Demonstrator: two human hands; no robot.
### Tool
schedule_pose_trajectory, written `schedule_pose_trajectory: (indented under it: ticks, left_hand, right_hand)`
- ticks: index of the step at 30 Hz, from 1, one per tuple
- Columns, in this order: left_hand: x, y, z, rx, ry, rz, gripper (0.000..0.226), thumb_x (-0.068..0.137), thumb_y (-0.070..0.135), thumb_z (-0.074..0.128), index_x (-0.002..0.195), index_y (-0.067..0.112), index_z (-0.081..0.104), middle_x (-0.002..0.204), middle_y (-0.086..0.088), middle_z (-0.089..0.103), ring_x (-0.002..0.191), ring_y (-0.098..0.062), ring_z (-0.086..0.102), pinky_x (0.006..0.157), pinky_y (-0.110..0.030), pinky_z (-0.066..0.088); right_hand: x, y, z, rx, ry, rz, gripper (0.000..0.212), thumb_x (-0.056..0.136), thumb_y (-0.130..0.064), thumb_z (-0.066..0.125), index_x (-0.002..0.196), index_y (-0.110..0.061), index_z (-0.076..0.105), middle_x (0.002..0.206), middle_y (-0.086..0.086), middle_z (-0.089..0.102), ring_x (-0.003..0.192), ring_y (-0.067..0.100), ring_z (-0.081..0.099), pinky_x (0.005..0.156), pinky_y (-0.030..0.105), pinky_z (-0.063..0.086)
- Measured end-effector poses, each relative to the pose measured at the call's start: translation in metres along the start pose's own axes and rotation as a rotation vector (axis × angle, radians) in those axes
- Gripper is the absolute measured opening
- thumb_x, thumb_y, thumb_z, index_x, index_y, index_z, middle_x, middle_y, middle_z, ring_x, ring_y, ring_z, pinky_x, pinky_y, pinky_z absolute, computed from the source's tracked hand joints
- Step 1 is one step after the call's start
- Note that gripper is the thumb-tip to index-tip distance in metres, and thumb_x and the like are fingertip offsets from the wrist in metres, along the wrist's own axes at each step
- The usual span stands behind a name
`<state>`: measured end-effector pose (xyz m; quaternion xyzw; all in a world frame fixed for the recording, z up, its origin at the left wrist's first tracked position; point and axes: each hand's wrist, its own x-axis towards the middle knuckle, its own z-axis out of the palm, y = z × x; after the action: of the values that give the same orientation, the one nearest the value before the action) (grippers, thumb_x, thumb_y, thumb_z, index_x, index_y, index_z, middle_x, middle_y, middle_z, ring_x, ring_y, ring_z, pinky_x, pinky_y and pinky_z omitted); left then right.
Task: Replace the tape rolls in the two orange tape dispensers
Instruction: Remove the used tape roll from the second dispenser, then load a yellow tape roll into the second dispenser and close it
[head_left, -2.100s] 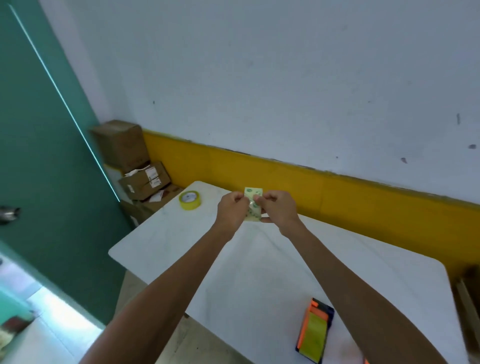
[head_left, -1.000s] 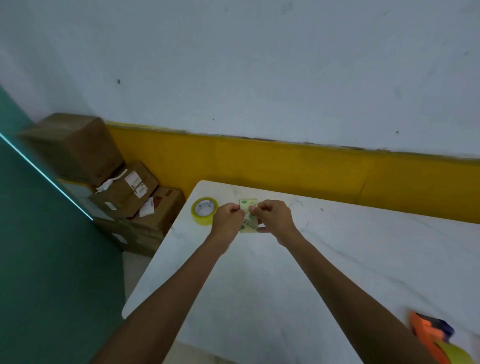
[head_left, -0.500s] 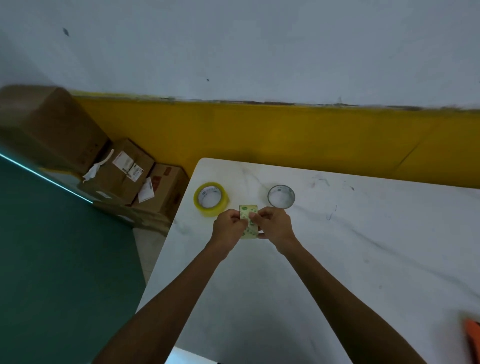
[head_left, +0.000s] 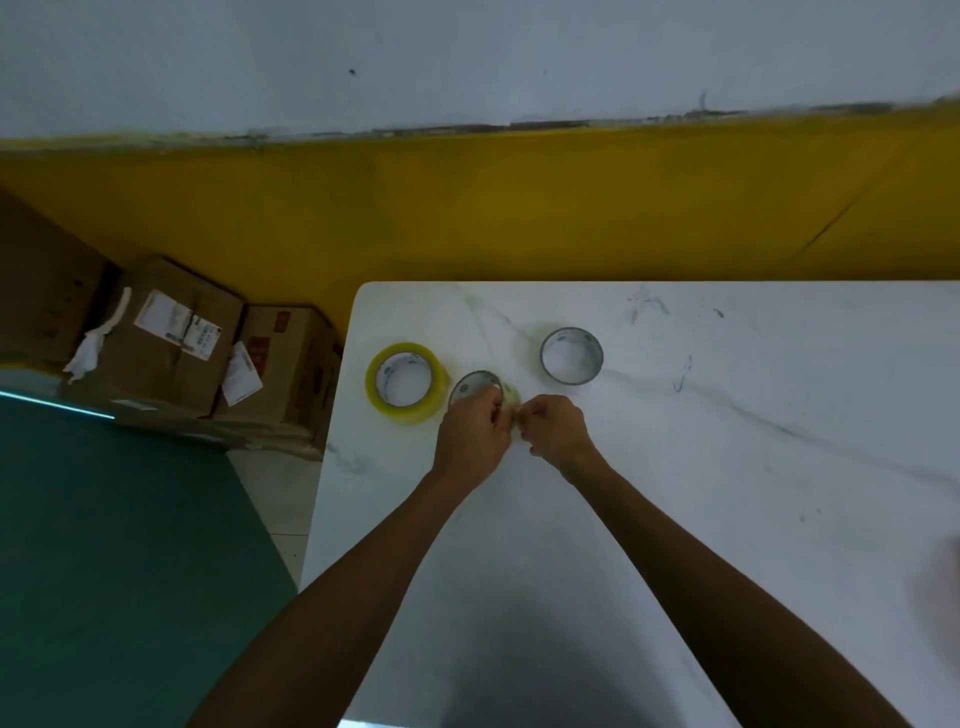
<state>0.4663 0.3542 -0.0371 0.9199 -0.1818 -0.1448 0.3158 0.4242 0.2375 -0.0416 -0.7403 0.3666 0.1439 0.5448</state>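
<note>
My left hand and my right hand meet low over the white table near its far left corner. Together they pinch an empty tape core with a scrap of yellowish tape on it; my fingers hide most of it. A full yellow tape roll lies flat just left of my left hand. A second empty grey core lies flat beyond my right hand. No orange dispenser is in view.
The table's left edge runs close to my left forearm. Several cardboard boxes are stacked on the floor at the left, against the yellow-and-white wall. A green panel fills the lower left.
The view has tilted down and the orange dispenser has left the frame. My hands have lowered the core toward the table beside the yellow roll, turning it so its ring opening shows.
</note>
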Motion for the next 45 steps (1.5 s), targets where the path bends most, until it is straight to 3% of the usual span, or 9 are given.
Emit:
schedule_pose_trajectory:
  ticks: [4, 9, 15, 21, 25, 31, 36, 43, 45]
  left_hand:
    - [-0.002, -0.012, 0.016, 0.161, -0.074, 0.129, 0.016, 0.092, 0.014, 0.053, 0.076, 0.012, 0.056, 0.068, -0.003, 0.057, 0.058, -0.016, 0.05, 0.047, -0.017, 0.026]
    - [-0.005, -0.011, 0.029, 0.265, -0.101, 0.198, 0.007, 0.083, 0.004, 0.063, 0.076, 0.003, 0.065, 0.071, -0.016, 0.068, 0.06, -0.03, 0.065, 0.049, -0.03, 0.043]
    - [-0.001, -0.016, 0.016, 0.365, -0.032, 0.275, 0.02, 0.075, 0.023, 0.071, 0.083, 0.005, 0.068, 0.081, -0.013, 0.07, 0.073, -0.027, 0.065, 0.06, -0.033, 0.053]
    - [0.019, -0.037, -0.028, 0.449, 0.178, 0.114, 0.023, 0.074, 0.017, 0.047, 0.082, 0.003, 0.063, 0.077, -0.016, 0.063, 0.071, -0.033, 0.059, 0.06, -0.038, 0.049]
    - [0.025, -0.062, -0.038, 0.539, 0.084, 0.042, 0.02, 0.073, 0.009, 0.062, 0.089, -0.003, 0.064, 0.083, -0.022, 0.066, 0.074, -0.037, 0.064, 0.06, -0.037, 0.053]
    - [0.021, -0.071, -0.036, 0.587, -0.099, -0.043, 0.015, 0.082, 0.007, 0.055, 0.092, -0.001, 0.064, 0.086, -0.023, 0.069, 0.076, -0.037, 0.065, 0.061, -0.031, 0.044]
    - [0.024, -0.049, -0.052, 0.385, -0.092, -0.192, 0.03, 0.09, 0.011, 0.054, 0.118, -0.002, 0.058, 0.12, -0.022, 0.063, 0.108, -0.036, 0.06, 0.082, -0.038, 0.048]
    - [0.031, 0.039, -0.101, 0.125, 0.052, -0.183, 0.043, 0.094, 0.023, 0.047, 0.13, 0.0, 0.05, 0.123, -0.025, 0.059, 0.112, -0.041, 0.057, 0.089, -0.044, 0.048]
    - [0.033, 0.064, -0.107, -0.067, 0.052, -0.18, 0.036, 0.092, 0.023, 0.047, 0.117, 0.0, 0.058, 0.113, -0.025, 0.063, 0.103, -0.041, 0.059, 0.082, -0.043, 0.049]
  right_hand:
    - [0.002, 0.018, 0.011, -0.033, 0.048, 0.043, 0.022, 0.091, -0.018, 0.055, 0.1, -0.008, 0.072, 0.104, 0.013, 0.073, 0.094, 0.032, 0.069, 0.088, 0.046, 0.057]
    - [0.001, 0.026, 0.014, -0.065, 0.104, 0.015, 0.02, 0.09, -0.01, 0.053, 0.093, -0.001, 0.071, 0.096, 0.015, 0.074, 0.087, 0.031, 0.069, 0.086, 0.048, 0.057]
    - [0.003, 0.025, 0.014, -0.005, 0.144, -0.015, 0.02, 0.09, -0.015, 0.052, 0.092, -0.005, 0.069, 0.088, 0.012, 0.073, 0.083, 0.03, 0.069, 0.085, 0.049, 0.058]
    - [0.0, 0.024, 0.009, 0.126, 0.28, -0.038, 0.019, 0.092, -0.011, 0.05, 0.089, -0.002, 0.066, 0.085, 0.016, 0.07, 0.081, 0.034, 0.068, 0.079, 0.051, 0.059]
    - [-0.001, 0.026, 0.008, 0.146, 0.297, -0.05, 0.019, 0.092, -0.012, 0.05, 0.089, -0.002, 0.066, 0.084, 0.015, 0.07, 0.08, 0.034, 0.068, 0.078, 0.05, 0.059]
    - [-0.004, 0.026, 0.006, 0.157, 0.31, -0.064, 0.018, 0.092, -0.012, 0.05, 0.09, -0.005, 0.067, 0.084, 0.014, 0.07, 0.08, 0.032, 0.068, 0.079, 0.049, 0.059]
    - [-0.013, 0.013, 0.0, 0.202, 0.35, -0.097, 0.018, 0.09, -0.014, 0.051, 0.086, -0.006, 0.067, 0.081, 0.013, 0.07, 0.079, 0.032, 0.069, 0.078, 0.049, 0.06]
    - [-0.04, -0.041, -0.017, 0.275, 0.373, -0.271, 0.019, 0.088, -0.023, 0.056, 0.085, -0.008, 0.067, 0.078, 0.009, 0.07, 0.079, 0.028, 0.069, 0.075, 0.051, 0.059]
    - [-0.052, -0.061, -0.024, 0.3, 0.416, -0.336, 0.025, 0.09, -0.029, 0.056, 0.086, -0.007, 0.067, 0.078, 0.009, 0.07, 0.078, 0.028, 0.068, 0.074, 0.051, 0.059]
